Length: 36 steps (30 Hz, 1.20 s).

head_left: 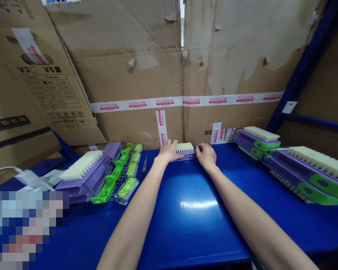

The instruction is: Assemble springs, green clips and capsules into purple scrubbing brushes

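Observation:
Near the back of the blue table, a purple brush head with cream bristles facing up sits between my hands. My left hand grips its left end, the thumb along the near side. At the other end, my right hand has its curled fingers against the brush's edge; whether they press on it firmly is hard to see. To the left lie purple brush bodies, a row of green plastic parts, several clear-and-green pieces and a small screwdriver.
Purple-and-green brushes are stacked in pairs on the right side of the blue table. Cardboard walls stand behind and to the left. A blue metal post rises at the right. A white plug with cable lies at the left.

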Motion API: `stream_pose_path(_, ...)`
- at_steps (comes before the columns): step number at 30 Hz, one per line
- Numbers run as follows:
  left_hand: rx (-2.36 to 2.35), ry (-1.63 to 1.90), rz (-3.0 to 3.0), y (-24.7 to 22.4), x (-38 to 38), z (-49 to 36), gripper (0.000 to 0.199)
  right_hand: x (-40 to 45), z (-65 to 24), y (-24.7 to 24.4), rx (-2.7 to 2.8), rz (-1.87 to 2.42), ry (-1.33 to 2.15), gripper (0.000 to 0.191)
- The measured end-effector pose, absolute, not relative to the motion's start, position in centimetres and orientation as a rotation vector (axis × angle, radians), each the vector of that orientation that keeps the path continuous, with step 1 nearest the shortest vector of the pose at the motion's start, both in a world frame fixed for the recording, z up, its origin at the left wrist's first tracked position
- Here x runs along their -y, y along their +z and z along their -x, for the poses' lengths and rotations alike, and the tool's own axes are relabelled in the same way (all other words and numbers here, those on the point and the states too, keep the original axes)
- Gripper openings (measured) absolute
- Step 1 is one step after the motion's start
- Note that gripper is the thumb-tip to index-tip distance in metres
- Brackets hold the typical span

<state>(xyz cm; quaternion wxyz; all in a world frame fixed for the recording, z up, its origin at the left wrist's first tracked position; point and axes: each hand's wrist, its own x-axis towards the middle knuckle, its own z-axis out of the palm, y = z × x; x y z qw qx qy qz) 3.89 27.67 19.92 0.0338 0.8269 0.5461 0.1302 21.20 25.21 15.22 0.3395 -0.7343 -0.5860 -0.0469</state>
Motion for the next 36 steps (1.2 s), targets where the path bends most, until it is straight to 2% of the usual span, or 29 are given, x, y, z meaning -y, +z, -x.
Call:
stream_pose_path(3,-1.749,0.287,-2.475,20.8,-27.2,-3.7,0.076,-25.2,-21.1,15.2,1.571,1.923,-0.17,0.033)
stream_pose_path(11,-1.663,-0.041,-2.556,23.5,-24.6,-1.2,0.067,-25.2,-21.1,15.4,1.628,1.963,-0.174,0.033)
stream_pose_path(20,-1.848,-0.04,-2.414,25.2,-18.4,6.6,0.068,-25.4,-21.1,15.2,1.605,1.96,-0.186,0.03)
stream_pose_path(25,-1.997,0.049,-2.387,24.6,-15.4,10.2,0.062,-25.5,-21.2,15.0,1.611,1.957,-0.198,0.029)
stream_pose_path(31,-2.15,0.143,-2.326,22.3,-12.8,14.1,0.038,-25.4,-21.1,14.9,1.634,1.952,-0.19,0.03)
stream_pose_path(36,-2.149,0.197,-2.33,20.1,-11.6,16.0,0.037,-25.3,-21.1,15.1,1.637,1.955,-0.192,0.03)
